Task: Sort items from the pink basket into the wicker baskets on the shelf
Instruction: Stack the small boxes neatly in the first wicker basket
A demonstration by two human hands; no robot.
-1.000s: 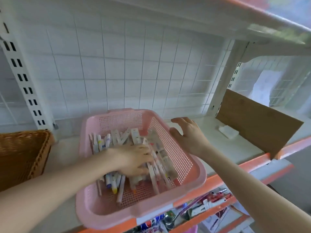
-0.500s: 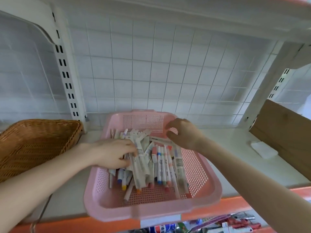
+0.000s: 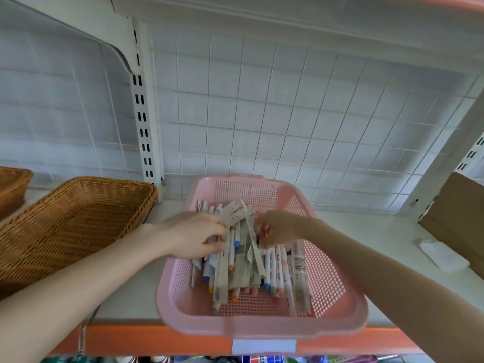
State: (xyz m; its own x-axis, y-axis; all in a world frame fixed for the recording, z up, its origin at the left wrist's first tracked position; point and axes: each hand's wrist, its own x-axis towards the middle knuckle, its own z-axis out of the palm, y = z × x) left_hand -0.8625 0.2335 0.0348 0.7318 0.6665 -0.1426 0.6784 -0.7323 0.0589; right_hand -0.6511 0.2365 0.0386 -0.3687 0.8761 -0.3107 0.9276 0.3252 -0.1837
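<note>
Pink basket (image 3: pixel 262 329) on shelf (image 3: pixel 131 297) | left hand (image 3: pixel 193 235) grips pens (image 3: pixel 235 271) inside | right hand (image 3: pixel 279 229) pinches pens too | wicker basket (image 3: pixel 65 231) just left

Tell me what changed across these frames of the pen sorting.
The right hand left the right rim of the pink perforated plastic basket and moved in, now pinching among the white marker pens. The left hand stays gripping pens in the pile; the brown wicker basket is unmoved.

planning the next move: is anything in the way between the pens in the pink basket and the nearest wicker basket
Nothing visible. The pens only have to clear the pink basket's left wall; bare shelf lies between it and the wicker basket.
</note>
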